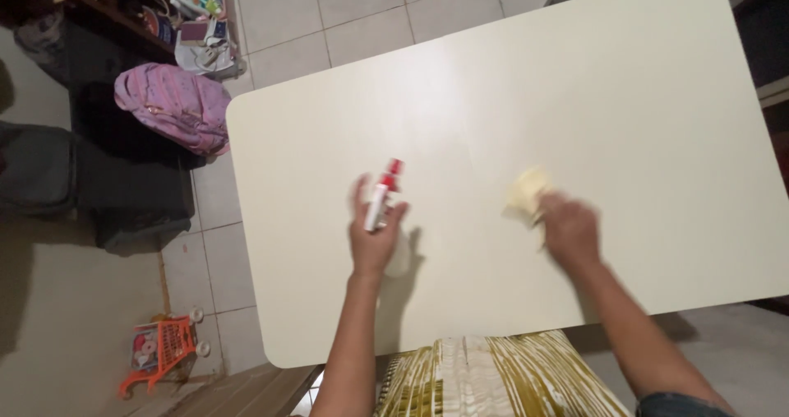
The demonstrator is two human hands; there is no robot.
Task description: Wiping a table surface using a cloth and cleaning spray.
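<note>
Striped olive-and-white fabric (pixel 501 376) sits closest, under the cream table (pixel 657 96). Left hand (pixel 374 236) wraps its fingers around a white spray bottle (pixel 381 195), long axis upright, red nozzle pointing away toward the table's far side. Right hand (pixel 569 230) presses a pale yellow cloth (pixel 526 191) flat on the tabletop.

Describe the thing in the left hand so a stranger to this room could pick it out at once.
Start at the big cream table that fills the view. Over its near-left part, the left hand holds a small spray bottle above the tabletop. It is white with a red top, unlike the pale yellow cloth under the right hand.
</note>
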